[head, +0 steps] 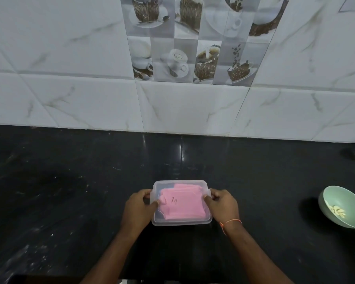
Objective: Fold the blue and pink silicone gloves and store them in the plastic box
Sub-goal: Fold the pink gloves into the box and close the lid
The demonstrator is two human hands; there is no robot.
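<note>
A clear plastic box (180,221) with its lid on sits on the black counter in front of me. Through the lid shows a folded pink glove (181,203), filling most of the box. A bit of blue glove (168,185) peeks out at the far left corner under the pink one. My left hand (138,208) grips the box's left end, thumb on the lid and fingers at the side latch. My right hand (223,204) grips the right end the same way. An orange thread is tied around my right wrist.
A pale green bowl (334,193) with a few yellowish pieces inside stands at the right edge of the counter. A white marble-tiled wall (182,107) rises behind the counter. Black countertop (59,191) stretches to both sides of the box.
</note>
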